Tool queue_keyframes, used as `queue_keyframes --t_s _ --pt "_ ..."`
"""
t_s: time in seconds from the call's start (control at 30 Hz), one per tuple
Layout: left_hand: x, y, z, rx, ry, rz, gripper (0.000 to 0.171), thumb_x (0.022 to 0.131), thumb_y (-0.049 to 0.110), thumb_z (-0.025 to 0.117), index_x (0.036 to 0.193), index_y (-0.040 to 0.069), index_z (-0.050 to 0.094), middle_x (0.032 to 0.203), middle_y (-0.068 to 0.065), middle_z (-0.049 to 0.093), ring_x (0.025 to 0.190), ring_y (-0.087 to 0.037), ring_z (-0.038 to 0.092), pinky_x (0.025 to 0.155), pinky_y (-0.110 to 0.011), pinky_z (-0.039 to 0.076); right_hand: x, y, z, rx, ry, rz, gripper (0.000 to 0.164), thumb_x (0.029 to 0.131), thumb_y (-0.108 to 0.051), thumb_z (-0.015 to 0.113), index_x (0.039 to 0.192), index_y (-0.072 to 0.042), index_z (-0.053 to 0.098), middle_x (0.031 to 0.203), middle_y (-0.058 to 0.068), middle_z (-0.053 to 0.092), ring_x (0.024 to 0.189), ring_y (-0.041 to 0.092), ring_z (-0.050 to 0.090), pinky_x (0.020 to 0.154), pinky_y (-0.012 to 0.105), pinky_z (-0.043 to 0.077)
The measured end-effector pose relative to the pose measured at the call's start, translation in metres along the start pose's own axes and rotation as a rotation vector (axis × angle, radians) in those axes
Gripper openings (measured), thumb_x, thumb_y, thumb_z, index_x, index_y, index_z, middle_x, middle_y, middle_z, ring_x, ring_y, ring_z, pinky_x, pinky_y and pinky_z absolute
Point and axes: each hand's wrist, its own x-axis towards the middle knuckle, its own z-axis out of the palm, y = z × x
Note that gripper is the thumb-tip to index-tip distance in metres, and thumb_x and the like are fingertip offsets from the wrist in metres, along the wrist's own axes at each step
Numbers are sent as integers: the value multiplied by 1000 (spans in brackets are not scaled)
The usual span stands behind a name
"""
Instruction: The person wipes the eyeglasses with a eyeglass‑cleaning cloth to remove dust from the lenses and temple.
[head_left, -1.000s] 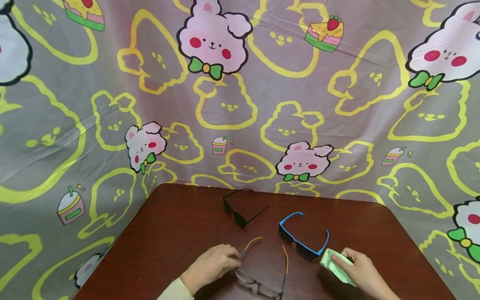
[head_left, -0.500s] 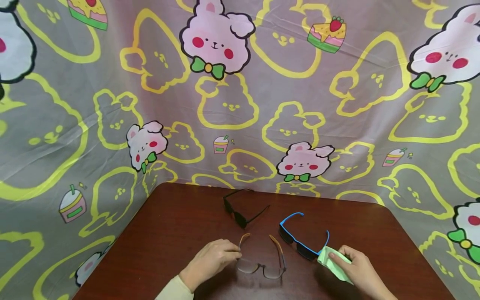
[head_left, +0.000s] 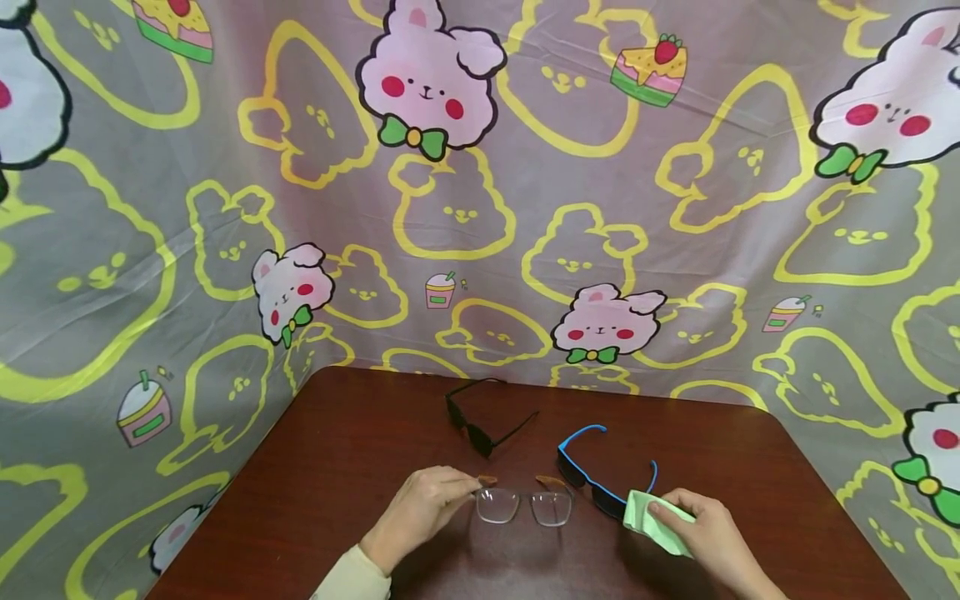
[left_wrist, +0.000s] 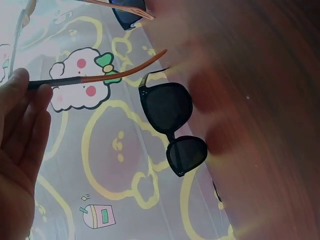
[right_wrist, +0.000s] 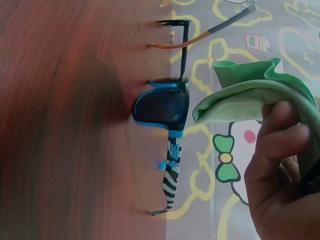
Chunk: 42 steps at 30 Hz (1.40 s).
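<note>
Soft green cleaning cloth (head_left: 654,523), folded, is pinched in the right hand (head_left: 708,537); the left hand (head_left: 420,512) pinches the clear-lensed glasses (head_left: 523,502) by a temple, above the glossy wooden counter (head_left: 337,467). Behind lie blue-rimmed sunglasses (head_left: 592,467), then black sunglasses (head_left: 480,421).

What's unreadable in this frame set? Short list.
- Left hand, head view: fingertips on clear glasses too small to read; left wrist view cuts the frame front off.
- Right hand: wrist cut by head view's bottom edge.
- Green cloth, right wrist view: lower part hidden behind fingers.
- Black sunglasses: far arm blurred.
</note>
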Motion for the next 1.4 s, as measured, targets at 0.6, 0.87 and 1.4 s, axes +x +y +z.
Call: queue_keyframes --t_s 0.6,0.87,1.4 --pt "19 11 3 -46 210 -226 17 70 1 78 85 8 74 81 2 70 72 -7 65 64 -20 51 12 -31 8 170 2 31 16 82 -17 74 87 -6 64 74 1 63 56 11 54 52 26 45" --pt "23 15 6 -76 228 -284 17 71 2 79 87 7 75 80 2 70 71 -5 65 63 -18 50 17 -47 17 158 162 -44 13 81 -15 75 91 -8 71 75 1 65 61 8 55 53 25 46" --pt "30 19 13 -145 231 -285 14 73 3 78 86 6 74 78 1 69 70 -5 64 62 -17 49 19 -68 36 246 271 -390 27 80 4 72 104 -6 73 103 7 69 92 2 62 70 13 47"
